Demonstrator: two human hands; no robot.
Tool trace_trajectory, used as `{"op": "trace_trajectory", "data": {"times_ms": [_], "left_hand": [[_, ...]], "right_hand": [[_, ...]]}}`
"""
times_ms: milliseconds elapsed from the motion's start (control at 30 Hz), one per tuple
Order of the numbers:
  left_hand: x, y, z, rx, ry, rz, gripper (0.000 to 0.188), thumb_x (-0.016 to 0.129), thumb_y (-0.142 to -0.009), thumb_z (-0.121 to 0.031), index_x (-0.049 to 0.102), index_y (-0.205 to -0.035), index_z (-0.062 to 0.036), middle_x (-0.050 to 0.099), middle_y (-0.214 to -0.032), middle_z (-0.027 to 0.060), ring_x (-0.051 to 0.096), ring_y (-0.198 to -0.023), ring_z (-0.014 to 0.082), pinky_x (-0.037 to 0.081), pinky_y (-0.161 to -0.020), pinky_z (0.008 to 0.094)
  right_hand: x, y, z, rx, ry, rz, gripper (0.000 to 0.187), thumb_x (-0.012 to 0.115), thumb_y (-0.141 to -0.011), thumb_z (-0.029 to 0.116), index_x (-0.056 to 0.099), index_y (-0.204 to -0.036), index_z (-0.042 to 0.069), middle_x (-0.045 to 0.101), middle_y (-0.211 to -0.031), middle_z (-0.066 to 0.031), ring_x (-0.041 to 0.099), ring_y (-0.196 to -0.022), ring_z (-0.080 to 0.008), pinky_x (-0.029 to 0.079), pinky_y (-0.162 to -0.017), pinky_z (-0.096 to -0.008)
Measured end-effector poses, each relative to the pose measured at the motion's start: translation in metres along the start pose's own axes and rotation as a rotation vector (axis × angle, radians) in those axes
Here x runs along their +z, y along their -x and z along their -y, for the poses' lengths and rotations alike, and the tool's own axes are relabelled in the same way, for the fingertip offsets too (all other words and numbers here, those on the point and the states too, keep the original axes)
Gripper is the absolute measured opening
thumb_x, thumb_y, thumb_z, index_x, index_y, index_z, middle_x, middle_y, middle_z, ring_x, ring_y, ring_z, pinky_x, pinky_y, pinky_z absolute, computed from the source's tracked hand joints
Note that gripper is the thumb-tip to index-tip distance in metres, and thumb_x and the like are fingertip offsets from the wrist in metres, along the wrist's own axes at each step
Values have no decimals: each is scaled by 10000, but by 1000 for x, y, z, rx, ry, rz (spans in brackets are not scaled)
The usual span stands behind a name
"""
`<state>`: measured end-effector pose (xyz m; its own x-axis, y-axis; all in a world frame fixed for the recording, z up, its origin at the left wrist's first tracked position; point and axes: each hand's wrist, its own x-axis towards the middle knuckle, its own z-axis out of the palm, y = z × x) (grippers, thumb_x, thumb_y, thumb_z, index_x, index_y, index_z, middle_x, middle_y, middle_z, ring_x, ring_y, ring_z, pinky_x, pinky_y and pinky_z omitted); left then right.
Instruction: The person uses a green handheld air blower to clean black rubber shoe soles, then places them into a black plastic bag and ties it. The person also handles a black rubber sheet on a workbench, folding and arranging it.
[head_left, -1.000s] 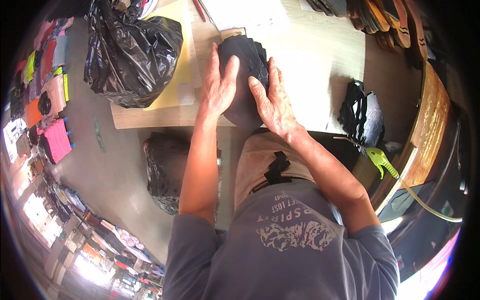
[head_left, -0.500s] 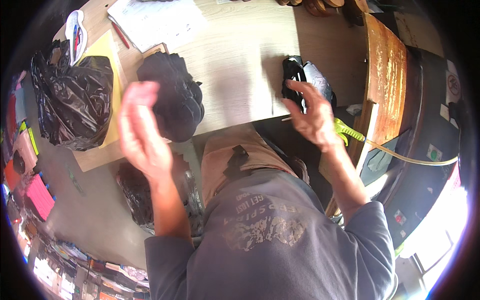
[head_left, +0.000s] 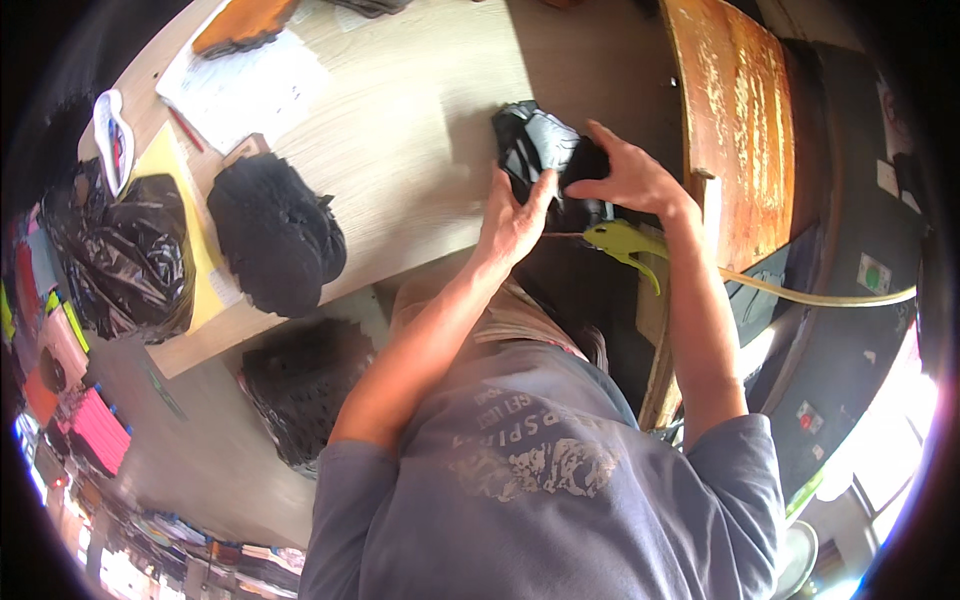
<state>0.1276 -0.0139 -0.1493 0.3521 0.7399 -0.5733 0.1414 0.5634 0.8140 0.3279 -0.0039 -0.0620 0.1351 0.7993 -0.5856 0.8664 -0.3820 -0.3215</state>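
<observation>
So, grasping black-and-silver pieces [head_left: 550,140] with left hand [head_left: 513,225] by near edge of table [head_left: 410,130], cupping right hand [head_left: 635,178] round other side, can't tell if gripping

And now, one left hand [head_left: 515,217] and one black-and-silver bundle [head_left: 549,140] are counted at one o'clock; one right hand [head_left: 642,180], one green air gun [head_left: 622,238] at two; one plastic bag [head_left: 140,262] at nine; at ten, one black stack [head_left: 268,230], one red pen [head_left: 186,131] are spotted!
</observation>
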Motion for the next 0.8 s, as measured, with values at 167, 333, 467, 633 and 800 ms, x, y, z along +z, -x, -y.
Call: {"op": "trace_trajectory", "data": {"times_ms": [167, 333, 467, 633, 800], "left_hand": [[20, -11, -3, -15, 130, 40, 1157, 584, -987, -595, -43, -1577, 177, 144, -1669, 350, 193, -1567, 394, 190, -1274, 427], [21, -5, -28, -116, 126, 39, 1000, 555, -1035, -538, 33, -1635, 69, 229, -1680, 258, 296, -1539, 335, 282, -1244, 414], [25, 0, -42, -170, 113, 8, 794, 518, -1073, -469, 190, -1648, -31, 294, -1673, 170, 322, -1519, 285, 252, -1247, 423], [29, 5, -38, -44, 123, -25, 728, 484, -1086, -428, 243, -1631, -10, 340, -1647, 185, 365, -1495, 293, 280, -1232, 417], [29, 10, -32, 108, 157, 5, 683, 449, -1093, -390, 285, -1601, 35, 400, -1594, 222, 434, -1442, 309, 336, -1196, 414]], "right_hand": [[4, -16, 0, -65, -140, 134, 926, 862, -656, 437, 571, -1395, -40, 699, -1235, -278, 674, -1183, -391, 528, -1018, -439], [6, -6, 5, 20, -117, 64, 851, 894, -637, 496, 637, -1212, -76, 715, -1136, -290, 691, -1126, -397, 538, -981, -447], [7, -5, 5, 88, -189, 94, 853, 913, -627, 511, 655, -1194, -72, 697, -1203, -264, 657, -1195, -375, 527, -1013, -415], [14, 0, 8, 32, -151, 5, 791, 929, -617, 464, 708, -1142, -84, 672, -1231, -273, 658, -1185, -380, 540, -1019, -402], [19, 14, 16, 23, -143, -134, 794, 911, -628, 464, 676, -1143, -93, 658, -1189, -297, 634, -1195, -388, 528, -1025, -407]]}}
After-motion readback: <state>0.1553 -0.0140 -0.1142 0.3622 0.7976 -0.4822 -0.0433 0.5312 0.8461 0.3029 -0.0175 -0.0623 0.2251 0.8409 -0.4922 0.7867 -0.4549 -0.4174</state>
